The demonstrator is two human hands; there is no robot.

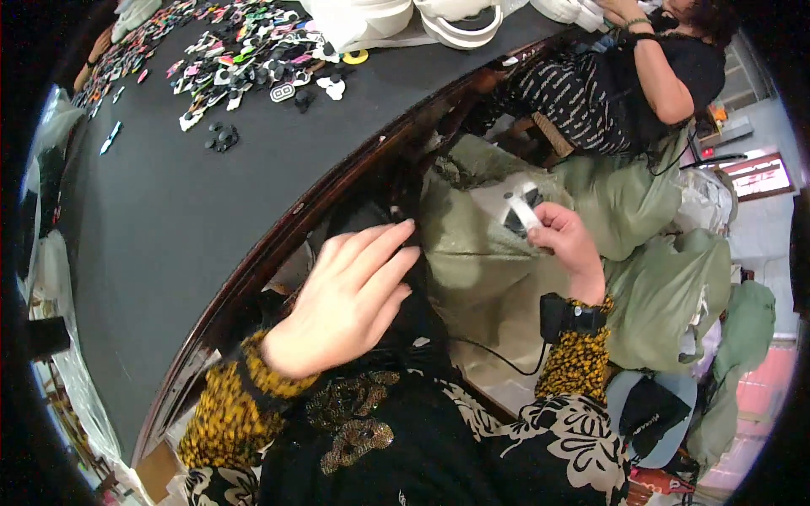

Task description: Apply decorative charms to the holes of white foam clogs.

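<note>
Nearby, green sacks (pixel 662 295) crowd the right hand (pixel 567 240)

Bare hands (pixel 342 291); fuzzy yellow-and-black speckled sleeves (pixel 228 413); a black strapped box (pixel 553 316) on the right wrist, trailing a thin black cable (pixel 508 363); black clothing (pixel 295 472) with sequinned motifs (pixel 359 443) and cream flowers (pixel 586 447).

Pieces (pixel 245 63) lie on the table (pixel 194 219), left; right hand (pixel 567 238) over a bag (pixel 472 282)

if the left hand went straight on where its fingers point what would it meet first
Probably the green bag, which lies up and to the right of the left hand in the picture; depth is unclear, so it might pass above it.
</note>
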